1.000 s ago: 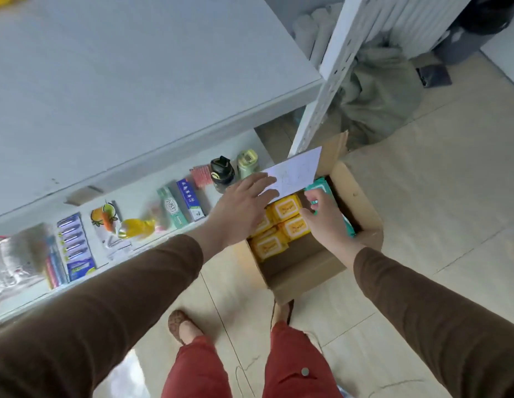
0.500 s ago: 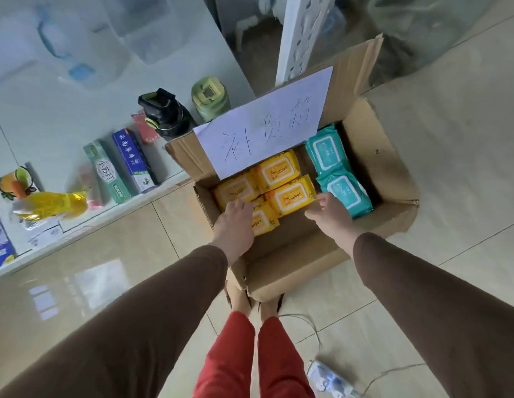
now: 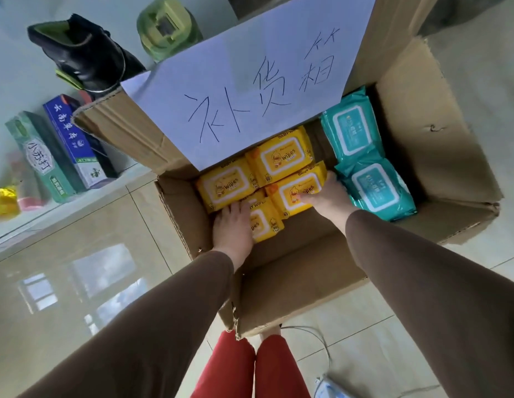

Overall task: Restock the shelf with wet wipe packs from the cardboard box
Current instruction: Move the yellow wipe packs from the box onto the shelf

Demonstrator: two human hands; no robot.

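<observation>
An open cardboard box [image 3: 422, 156] stands on the floor with several yellow wet wipe packs on its left side and two teal packs [image 3: 350, 133] [image 3: 376, 191] on its right. My left hand [image 3: 233, 228] reaches into the box, its fingertips curled at the near edge of the left yellow pack [image 3: 224, 188], while it lies over a lower yellow pack [image 3: 264, 225]. My right hand [image 3: 327, 196] grips another yellow pack [image 3: 293, 193], thumb on its top and fingers at its right edge. The low white shelf [image 3: 17, 222] lies to the left.
A white handwritten paper sign [image 3: 250, 81] hangs over the box's far flap. Toothpaste boxes [image 3: 40, 159] [image 3: 72, 139], a black bottle [image 3: 86, 56], a green-capped bottle [image 3: 166, 27] and a yellow item [image 3: 3, 199] stand on the shelf. A cable and white object [image 3: 327, 389] lie by my feet.
My head has dropped much closer to the box. Both hands moved down into it, the left onto the left yellow packs, the right from the box's near side onto a yellow pack.
</observation>
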